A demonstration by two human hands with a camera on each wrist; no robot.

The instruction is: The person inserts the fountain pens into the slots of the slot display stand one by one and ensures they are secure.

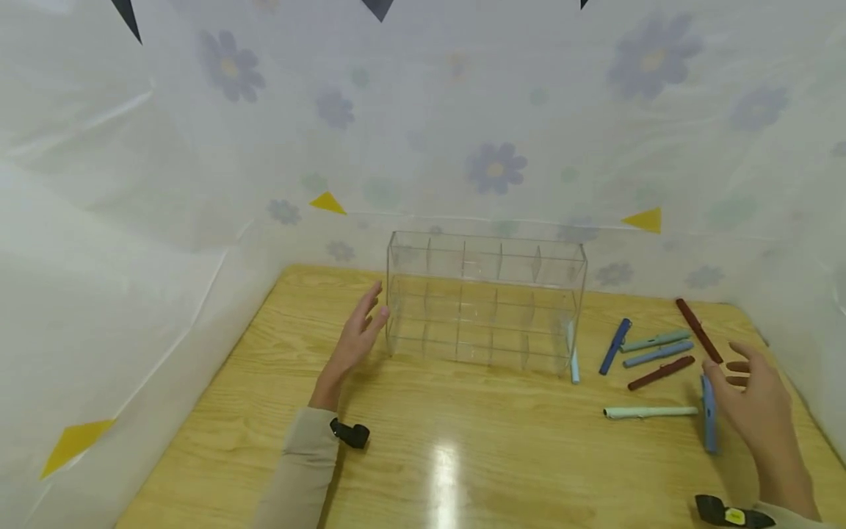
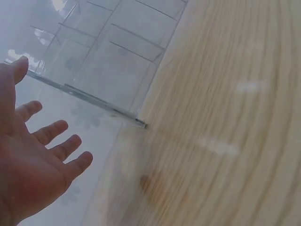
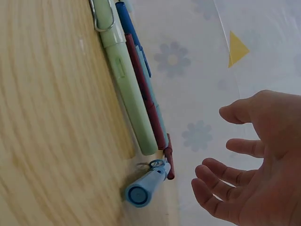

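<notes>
A clear plastic organizer [image 1: 477,358] with several compartments stands on the wooden table. At its left side is my left hand [image 1: 357,342], fingers extended and thumb apart; in the left wrist view the palm [image 2: 33,160] holds nothing, and whether the thumb touches the edge I cannot tell. My right hand [image 1: 756,400] hovers at the right with loosely bent fingers and nothing in them. Closest to it lies a blue pen [image 1: 710,426], apart from the fingers in the right wrist view. Nearby are a pale green pen [image 1: 651,413] and a dark red pen [image 1: 698,330].
Left of the right hand lie a dark blue pen [image 1: 615,346], a grey-green pen [image 1: 656,341], a light blue pen [image 1: 658,354] and another dark red pen [image 1: 661,373]. A pale cyan pen [image 1: 575,367] lies by the organizer's right end. A flowered white sheet [image 1: 423,132] hangs behind the table.
</notes>
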